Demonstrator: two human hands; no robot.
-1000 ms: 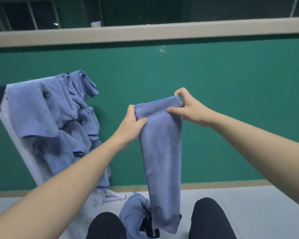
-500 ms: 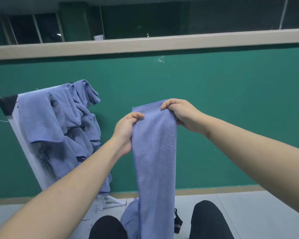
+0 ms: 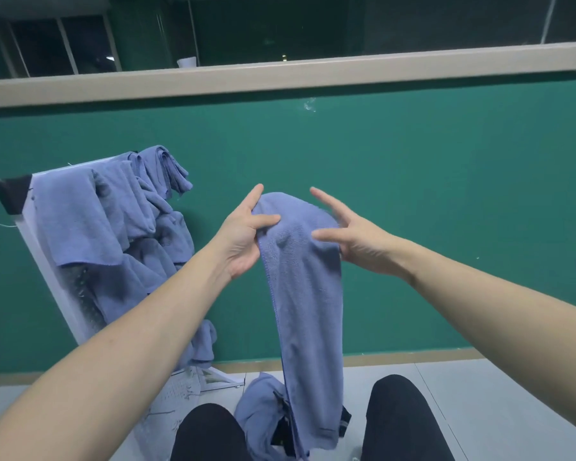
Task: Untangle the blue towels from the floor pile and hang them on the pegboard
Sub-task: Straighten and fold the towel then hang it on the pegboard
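the towel (image 3: 300,287) hangs long between the knees, its top draped over the left hand (image 3: 243,237) and right hand (image 3: 356,241). left thumb pinches the edge; right fingers (image 3: 323,197) are spread wide behind it. best to carry it level to the pegboard's (image 3: 52,277) crowded top edge (few free pegs, likely), lower end clear of the floor pile (image 3: 263,417).

Green wall (image 3: 446,194) filling the background, capped by a beige ledge (image 3: 313,74) on which a small white cup (image 3: 187,62) stands. Dark windows (image 3: 280,24) above the ledge. Beige baseboard (image 3: 413,356) where the wall meets the grey floor (image 3: 496,404). Black-clad knees (image 3: 399,424) at the lower edge.
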